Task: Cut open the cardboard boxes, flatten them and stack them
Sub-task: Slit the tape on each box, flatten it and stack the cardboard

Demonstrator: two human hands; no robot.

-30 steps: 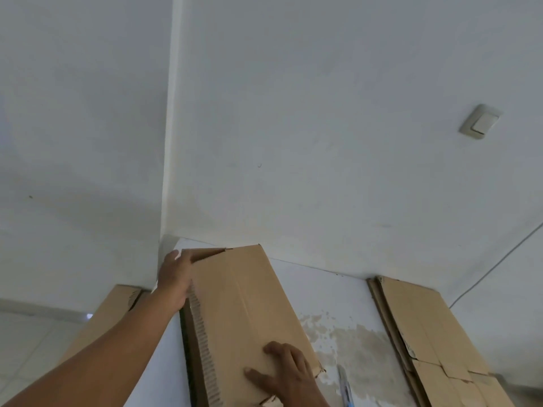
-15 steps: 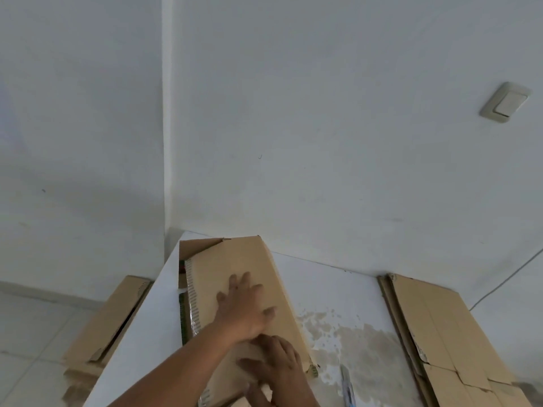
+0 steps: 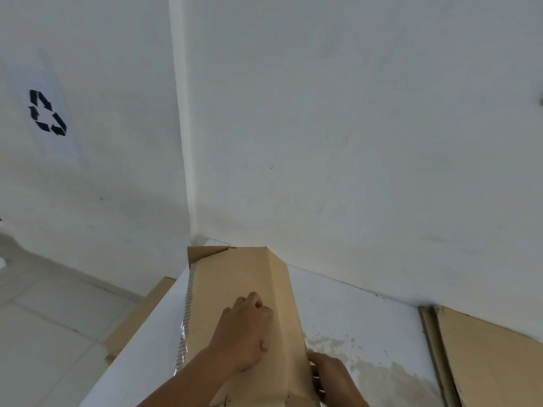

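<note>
The cardboard box lies lengthwise along the left edge of the surface, its far end reaching the far left corner. It is half collapsed, with a raised ridge running down its right side.

Our left grip sits on the top panel with fingers bent, pressing down and clasping nothing. Our right grip is low at the box's near right side, fingers curled against the cardboard there and apparently holding it.

The main risk, as we judge it, is the box sliding. Its left side runs right along the surface's edge, so a push that leans left could tip it over toward the floor, where more cardboard lies.

The second risk is to our right fingers: if the ridge gives way suddenly, the panel could close on them.

Shiny tape shows on the box's left side. If that seam is uncut, the box may resist and spring back, or crease in the wrong place.

The flattened stack waits at the right edge, well apart from the box, so the box may reopen on the way over unless we press it fully flat first.
</note>
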